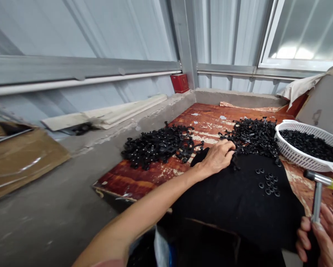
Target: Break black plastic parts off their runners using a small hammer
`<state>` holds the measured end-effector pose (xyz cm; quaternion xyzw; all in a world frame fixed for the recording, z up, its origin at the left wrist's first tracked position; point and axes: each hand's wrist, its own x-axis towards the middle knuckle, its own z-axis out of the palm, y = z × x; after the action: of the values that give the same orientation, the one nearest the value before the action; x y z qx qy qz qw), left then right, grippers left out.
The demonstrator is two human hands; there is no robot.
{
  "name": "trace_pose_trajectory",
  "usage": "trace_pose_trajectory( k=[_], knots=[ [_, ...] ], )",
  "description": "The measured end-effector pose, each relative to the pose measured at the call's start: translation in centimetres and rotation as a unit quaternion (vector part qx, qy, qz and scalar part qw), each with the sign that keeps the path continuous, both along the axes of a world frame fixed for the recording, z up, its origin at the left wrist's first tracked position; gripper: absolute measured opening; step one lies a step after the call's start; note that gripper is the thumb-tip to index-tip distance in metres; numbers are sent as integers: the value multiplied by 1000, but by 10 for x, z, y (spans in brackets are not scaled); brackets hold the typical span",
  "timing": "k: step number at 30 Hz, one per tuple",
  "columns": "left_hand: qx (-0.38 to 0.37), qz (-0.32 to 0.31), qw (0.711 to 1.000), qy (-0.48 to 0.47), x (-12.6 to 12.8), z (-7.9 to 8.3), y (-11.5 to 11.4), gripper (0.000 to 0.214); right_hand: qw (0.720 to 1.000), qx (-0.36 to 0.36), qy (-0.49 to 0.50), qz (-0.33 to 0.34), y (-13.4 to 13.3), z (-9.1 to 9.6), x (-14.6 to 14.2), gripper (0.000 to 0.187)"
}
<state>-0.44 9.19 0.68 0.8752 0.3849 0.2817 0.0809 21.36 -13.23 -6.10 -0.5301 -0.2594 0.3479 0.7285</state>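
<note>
Over the worn table [122,177], my left hand [216,157] stretches to black parts [255,135], fingers curled, hold unclear; my right hand [326,239] grips a hammer [317,196], head up.

From my remote seat I see the hammer [317,200] held nearly upright at the right, its silver neck topped by a crosswise head, black at its left end, yellow toward its right. I see small black parts [255,137], knob-ended, lying in a loose, tangled heap along the black cloth's [233,200] far edge.
</note>
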Motion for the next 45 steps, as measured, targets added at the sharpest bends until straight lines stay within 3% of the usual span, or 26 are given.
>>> trace_pose_trajectory(
  k=[3, 6, 8, 10, 13, 16, 18, 20, 22, 24, 26, 29, 31, 34, 36, 39, 42, 45],
  knots=[
    [-58, -51, 994, -77, -9, 13, -16, 10, 1000, 2, -24, -16, -1, 1, 1, 64],
    [-64, -94, 993, -39, -17, 26, -31, 13, 999, -2, -34, -19, -2, 3, -2, 57],
    [-40, -90, 995, 4, -18, 33, -38, 14, 999, -5, -33, -14, -3, 6, -4, 55],
    [-66, -81, 994, 25, -15, 37, -42, 14, 999, -10, -31, -14, -4, 9, -6, 55],
    [-229, -79, 970, -8, -9, 37, -42, 11, 999, -24, -31, -20, -4, 13, -7, 55],
    [-428, -40, 900, -74, -7, 28, -39, 7, 998, -37, -34, -25, -4, 17, -7, 55],
    [-465, 3, 881, -80, -11, 15, -40, 6, 998, -35, -38, -25, -3, 19, -7, 56],
    [-395, 19, 918, -31, -18, 3, -46, 8, 998, -36, -39, -26, -2, 21, -8, 55],
    [-250, 8, 967, 38, -28, -6, -55, 10, 998, -40, -32, -28, -2, 22, -10, 54],
    [-103, -27, 990, 88, -35, -9, -66, 19, 998, -48, -27, -29, -1, 24, -10, 53],
    [-7, -90, 986, 137, -38, -9, -74, 33, 998, -49, -32, -32, -1, 25, -10, 54],
    [63, -190, 956, 212, -34, -12, -74, 37, 997, -50, -41, -41, 1, 25, -10, 52],
    [88, -221, 943, 231, -28, -16, -68, 32, 997, -57, -44, -21, 2, 23, -10, 42],
    [85, -224, 950, 199, -18, -15, -63, 27, 995, -70, -63, 17, 2, 20, -11, 32],
    [36, -226, 963, 143, -10, -8, -68, 24, 993, -73, -87, 11, 1, 18, -12, 31],
    [-124, -258, 957, 53, 4, 9, -88, 22, 990, -72, -118, 7, -4, 17, -15, 29],
    [-302, -293, 907, 27, 19, 21, -107, 21, 989, -68, -123, 35, -9, 20, -21, 32],
    [-441, -290, 849, 30, 29, 24, -113, 22, 991, -61, -94, 73, -12, 24, -28, 29]
  ],
)
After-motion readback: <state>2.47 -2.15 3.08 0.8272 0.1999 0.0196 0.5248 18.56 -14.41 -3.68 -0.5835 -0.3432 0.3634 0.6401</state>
